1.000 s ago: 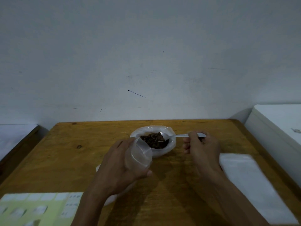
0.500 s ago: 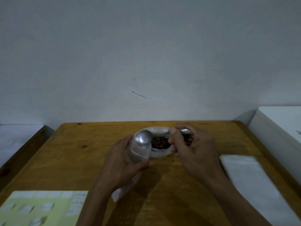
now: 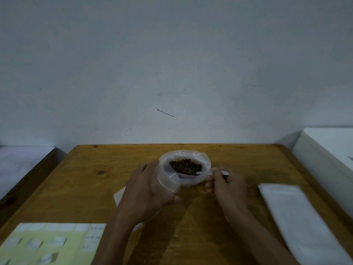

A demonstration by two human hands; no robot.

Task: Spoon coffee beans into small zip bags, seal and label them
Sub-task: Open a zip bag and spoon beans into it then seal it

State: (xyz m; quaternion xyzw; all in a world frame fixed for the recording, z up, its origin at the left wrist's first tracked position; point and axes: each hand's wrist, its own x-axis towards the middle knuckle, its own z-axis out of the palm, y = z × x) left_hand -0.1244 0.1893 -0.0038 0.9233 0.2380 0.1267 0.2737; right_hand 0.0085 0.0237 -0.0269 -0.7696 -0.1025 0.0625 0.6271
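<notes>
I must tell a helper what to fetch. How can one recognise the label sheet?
On the wooden table, look at the near left corner. The label sheet lies flat there: pale yellow-green with rows of small white stickers, unlike the plain white stack at right.

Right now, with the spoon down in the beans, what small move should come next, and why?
Probably lift a spoonful across to the small zip bag: the right hand has the spoon dipped in the coffee beans, and the left hand holds that bag open beside them.

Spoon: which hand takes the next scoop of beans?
Right. The right hand already grips the spoon, its bowl in the coffee beans. The left hand holds the small zip bag beside them.
</notes>
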